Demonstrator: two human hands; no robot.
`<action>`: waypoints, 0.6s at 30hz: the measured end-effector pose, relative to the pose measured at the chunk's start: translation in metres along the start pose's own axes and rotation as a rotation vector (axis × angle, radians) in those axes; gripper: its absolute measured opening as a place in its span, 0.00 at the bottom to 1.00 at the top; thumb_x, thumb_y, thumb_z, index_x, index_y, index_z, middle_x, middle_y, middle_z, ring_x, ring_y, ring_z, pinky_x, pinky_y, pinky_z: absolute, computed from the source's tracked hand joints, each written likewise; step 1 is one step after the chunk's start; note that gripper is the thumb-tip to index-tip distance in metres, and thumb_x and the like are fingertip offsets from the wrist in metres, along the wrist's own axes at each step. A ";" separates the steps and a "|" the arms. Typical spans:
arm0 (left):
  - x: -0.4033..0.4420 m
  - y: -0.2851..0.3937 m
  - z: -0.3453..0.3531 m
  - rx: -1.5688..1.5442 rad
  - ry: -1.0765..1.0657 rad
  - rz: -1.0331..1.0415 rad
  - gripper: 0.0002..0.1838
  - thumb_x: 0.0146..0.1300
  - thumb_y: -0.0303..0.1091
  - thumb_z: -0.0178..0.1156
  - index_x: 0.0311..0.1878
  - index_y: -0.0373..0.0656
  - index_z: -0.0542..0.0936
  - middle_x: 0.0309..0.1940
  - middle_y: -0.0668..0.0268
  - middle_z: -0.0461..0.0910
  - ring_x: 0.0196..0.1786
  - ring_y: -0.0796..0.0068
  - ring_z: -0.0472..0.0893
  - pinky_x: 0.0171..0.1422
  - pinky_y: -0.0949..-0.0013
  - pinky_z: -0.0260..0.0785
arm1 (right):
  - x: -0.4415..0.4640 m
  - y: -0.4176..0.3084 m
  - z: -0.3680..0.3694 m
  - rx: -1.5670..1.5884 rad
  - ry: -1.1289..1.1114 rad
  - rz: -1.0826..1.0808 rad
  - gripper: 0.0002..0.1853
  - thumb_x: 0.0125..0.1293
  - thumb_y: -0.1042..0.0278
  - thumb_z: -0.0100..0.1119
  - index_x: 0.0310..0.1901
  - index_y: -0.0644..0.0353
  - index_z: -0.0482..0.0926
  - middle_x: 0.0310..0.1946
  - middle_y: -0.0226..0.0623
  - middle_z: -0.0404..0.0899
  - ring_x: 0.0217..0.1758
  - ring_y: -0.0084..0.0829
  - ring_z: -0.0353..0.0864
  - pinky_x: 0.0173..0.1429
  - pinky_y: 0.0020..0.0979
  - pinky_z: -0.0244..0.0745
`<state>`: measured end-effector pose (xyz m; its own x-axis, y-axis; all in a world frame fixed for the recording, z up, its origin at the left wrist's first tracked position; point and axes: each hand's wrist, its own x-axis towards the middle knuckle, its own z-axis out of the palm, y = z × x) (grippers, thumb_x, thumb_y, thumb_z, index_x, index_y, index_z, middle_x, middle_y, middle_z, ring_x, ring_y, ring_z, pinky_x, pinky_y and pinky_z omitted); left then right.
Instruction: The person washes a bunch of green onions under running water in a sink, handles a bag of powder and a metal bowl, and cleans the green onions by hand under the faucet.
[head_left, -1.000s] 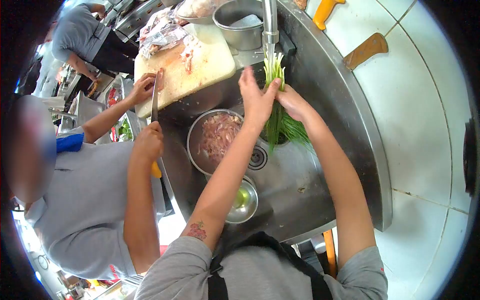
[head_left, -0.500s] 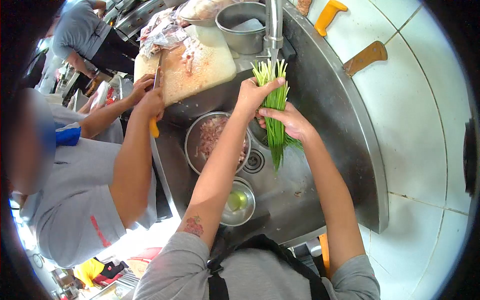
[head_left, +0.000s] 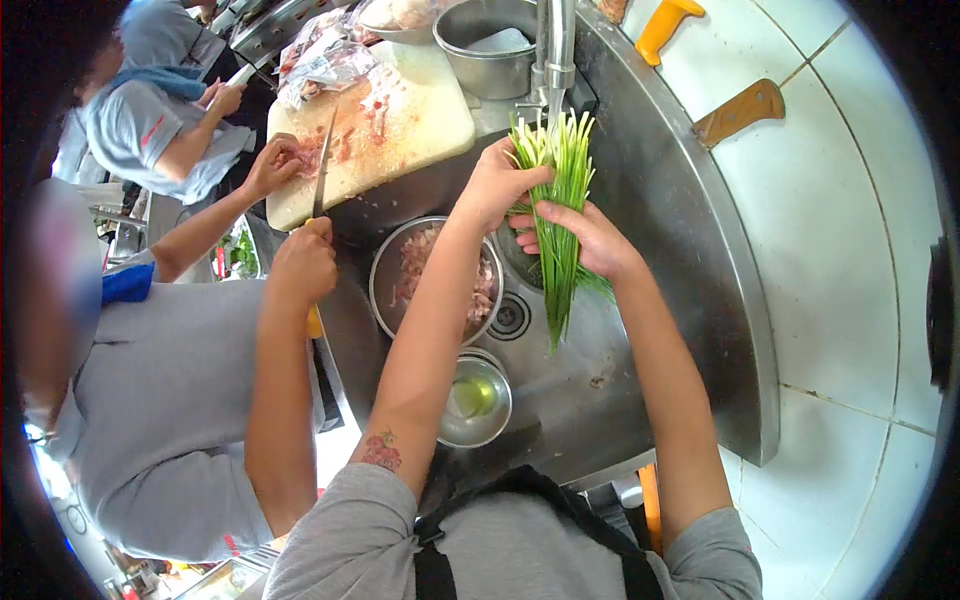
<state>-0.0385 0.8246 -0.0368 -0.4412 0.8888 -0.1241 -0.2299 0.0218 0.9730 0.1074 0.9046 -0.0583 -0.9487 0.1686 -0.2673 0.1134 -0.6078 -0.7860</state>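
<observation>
A long bunch of green chives (head_left: 562, 270) stands nearly upright over the sink, its pale cut ends at the top under the tap (head_left: 560, 60). Water appears to run onto those ends. My left hand (head_left: 497, 185) is closed around the upper part from the left, with the thumb across the front. Lower down, my right hand (head_left: 592, 238) grips the middle from the right, its thumb over the stalks. The green tips hang below both hands, some bent to the right. Part of a round container lies hidden behind the bunch.
In the steel sink (head_left: 690, 300) are a bowl of chopped meat (head_left: 415, 262) and a small bowl (head_left: 475, 425) with greenish contents. A co-worker's hand (head_left: 305, 265) holds a knife (head_left: 325, 165) at the cutting board (head_left: 440, 110). Beside the tap stands a metal pot (head_left: 485, 75).
The chives have shifted slightly right, and their pale ends are more fanned out. Beside me, the co-worker's knife hand has moved down and the other hand now touches meat on the board.
</observation>
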 end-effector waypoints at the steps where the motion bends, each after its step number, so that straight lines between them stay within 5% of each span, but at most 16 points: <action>1: 0.001 -0.005 0.000 -0.012 0.012 -0.007 0.23 0.51 0.25 0.65 0.51 0.36 0.73 0.37 0.65 0.80 0.33 0.77 0.79 0.33 0.74 0.72 | -0.004 0.000 0.002 0.019 0.003 0.017 0.23 0.68 0.59 0.53 0.58 0.64 0.68 0.46 0.50 0.79 0.41 0.36 0.82 0.47 0.36 0.80; 8: -0.003 -0.029 -0.001 -0.157 -0.050 -0.103 0.34 0.49 0.27 0.68 0.62 0.38 0.67 0.40 0.66 0.80 0.37 0.76 0.80 0.32 0.73 0.73 | -0.011 0.019 -0.007 0.090 -0.065 0.130 0.28 0.72 0.49 0.42 0.64 0.61 0.63 0.47 0.48 0.78 0.34 0.29 0.82 0.41 0.33 0.81; 18: -0.005 -0.077 -0.009 -0.005 0.013 -0.465 0.17 0.58 0.38 0.63 0.48 0.42 0.76 0.40 0.65 0.80 0.41 0.71 0.80 0.44 0.64 0.75 | -0.010 0.051 -0.020 0.160 -0.019 0.326 0.26 0.71 0.49 0.42 0.61 0.59 0.65 0.42 0.44 0.81 0.28 0.24 0.80 0.33 0.28 0.80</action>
<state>-0.0266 0.8138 -0.1128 -0.3012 0.7793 -0.5495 -0.4101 0.4143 0.8125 0.1286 0.8877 -0.1071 -0.8758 -0.0680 -0.4779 0.3650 -0.7411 -0.5635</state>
